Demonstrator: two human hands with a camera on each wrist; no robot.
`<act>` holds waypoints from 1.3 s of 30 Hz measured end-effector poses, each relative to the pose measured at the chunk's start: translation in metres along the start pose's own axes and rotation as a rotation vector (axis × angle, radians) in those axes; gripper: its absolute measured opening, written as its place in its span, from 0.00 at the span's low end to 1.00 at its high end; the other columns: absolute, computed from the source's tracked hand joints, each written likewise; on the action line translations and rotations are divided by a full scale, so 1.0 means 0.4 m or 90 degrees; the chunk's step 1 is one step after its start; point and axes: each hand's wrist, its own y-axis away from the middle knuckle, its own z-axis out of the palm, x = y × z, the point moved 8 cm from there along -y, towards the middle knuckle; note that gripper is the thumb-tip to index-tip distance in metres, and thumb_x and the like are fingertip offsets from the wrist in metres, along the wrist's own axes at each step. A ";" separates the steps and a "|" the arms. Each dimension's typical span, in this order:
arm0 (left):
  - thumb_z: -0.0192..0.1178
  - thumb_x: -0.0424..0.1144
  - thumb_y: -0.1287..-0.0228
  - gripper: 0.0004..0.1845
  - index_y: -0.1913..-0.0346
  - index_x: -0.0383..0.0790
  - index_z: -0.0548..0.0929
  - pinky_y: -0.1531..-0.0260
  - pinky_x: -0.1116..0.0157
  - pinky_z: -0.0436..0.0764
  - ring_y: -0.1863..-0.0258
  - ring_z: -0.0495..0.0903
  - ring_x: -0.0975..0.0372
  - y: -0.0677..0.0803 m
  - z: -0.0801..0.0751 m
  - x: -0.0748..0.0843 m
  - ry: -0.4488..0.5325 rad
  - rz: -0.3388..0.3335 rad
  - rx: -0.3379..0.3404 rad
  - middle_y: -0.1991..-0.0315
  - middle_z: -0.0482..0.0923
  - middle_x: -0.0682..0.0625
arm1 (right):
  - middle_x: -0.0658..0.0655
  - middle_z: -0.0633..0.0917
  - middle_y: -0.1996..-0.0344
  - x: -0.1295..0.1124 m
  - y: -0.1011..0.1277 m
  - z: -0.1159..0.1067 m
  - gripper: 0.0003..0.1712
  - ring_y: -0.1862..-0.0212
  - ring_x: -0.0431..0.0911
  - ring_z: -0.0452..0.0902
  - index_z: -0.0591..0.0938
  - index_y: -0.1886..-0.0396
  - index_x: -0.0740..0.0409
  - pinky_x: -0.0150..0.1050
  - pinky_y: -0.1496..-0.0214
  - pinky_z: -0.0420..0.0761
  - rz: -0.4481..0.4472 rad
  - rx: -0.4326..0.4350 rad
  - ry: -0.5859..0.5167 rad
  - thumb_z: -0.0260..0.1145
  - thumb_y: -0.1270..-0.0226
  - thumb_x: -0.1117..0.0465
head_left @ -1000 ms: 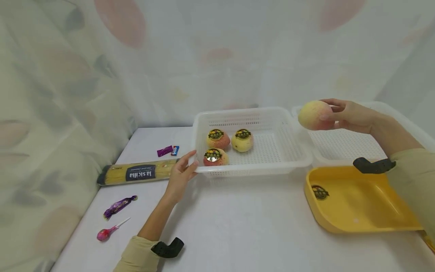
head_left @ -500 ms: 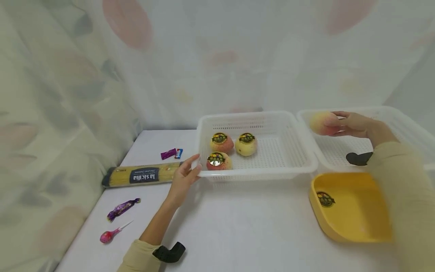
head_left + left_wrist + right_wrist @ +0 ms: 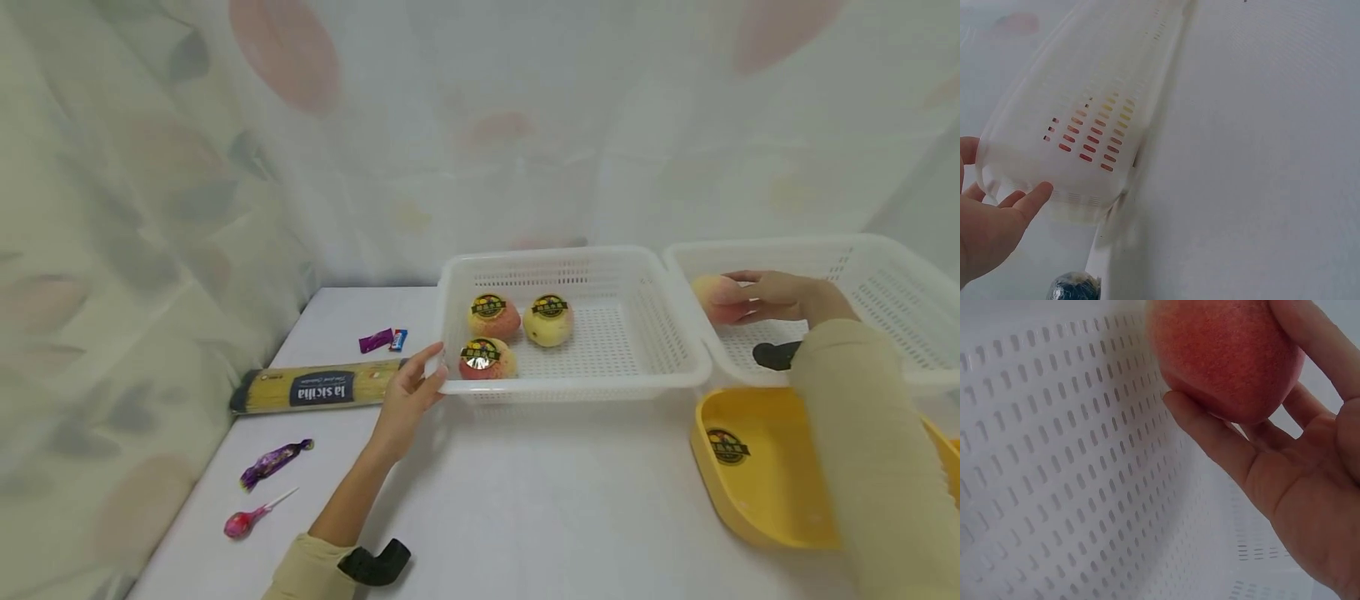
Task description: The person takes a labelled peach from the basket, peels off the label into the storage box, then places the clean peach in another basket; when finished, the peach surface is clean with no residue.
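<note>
My right hand (image 3: 780, 293) grips a yellow-pink peach (image 3: 718, 300) inside the right white basket (image 3: 795, 247), near its left wall. In the right wrist view the peach (image 3: 1229, 356) sits between thumb and fingers, close over the perforated floor. With my left hand (image 3: 405, 408) I hold the front left corner of the left white basket (image 3: 577, 387), fingers and thumb at its rim. That basket (image 3: 1029, 150) carries three peaches with black-and-gold labels: one at the back left (image 3: 493, 317), a paler peach (image 3: 547, 322) beside it, and another peach (image 3: 487, 360) in front.
A yellow tray (image 3: 731, 500) with a label (image 3: 727, 447) stands in front of the right basket, partly behind my right sleeve. On the left lie a spaghetti pack (image 3: 318, 388), small wrapped sweets (image 3: 377, 340), a purple-wrapped candy (image 3: 276, 463) and a lollipop (image 3: 242, 523).
My right hand has lowered the peach from above the rim down into the right basket. My left hand stays at the left basket's corner. The head view has shifted slightly.
</note>
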 end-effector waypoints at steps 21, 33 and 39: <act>0.54 0.37 0.29 0.26 0.30 0.41 0.65 0.45 0.60 0.75 0.39 0.68 0.47 -0.009 -0.017 0.002 -0.006 0.011 0.008 0.28 0.55 0.45 | 0.70 0.59 0.36 0.012 -0.031 0.015 0.50 0.46 0.54 0.72 0.43 0.26 0.64 0.58 0.37 0.66 0.037 0.016 0.009 0.63 0.32 0.50; 0.55 0.39 0.29 0.26 0.30 0.40 0.65 0.45 0.59 0.75 0.38 0.67 0.47 -0.017 -0.018 -0.001 -0.011 0.009 0.006 0.28 0.54 0.45 | 0.69 0.60 0.36 0.024 -0.032 0.013 0.48 0.45 0.56 0.71 0.45 0.26 0.64 0.58 0.39 0.69 0.033 0.013 0.008 0.62 0.31 0.50; 0.55 0.39 0.29 0.27 0.30 0.40 0.64 0.46 0.59 0.75 0.38 0.67 0.46 -0.023 -0.018 -0.005 -0.014 0.012 0.005 0.28 0.54 0.45 | 0.70 0.58 0.34 0.026 -0.029 0.010 0.48 0.44 0.56 0.70 0.43 0.26 0.66 0.58 0.39 0.69 0.034 0.000 -0.003 0.60 0.30 0.50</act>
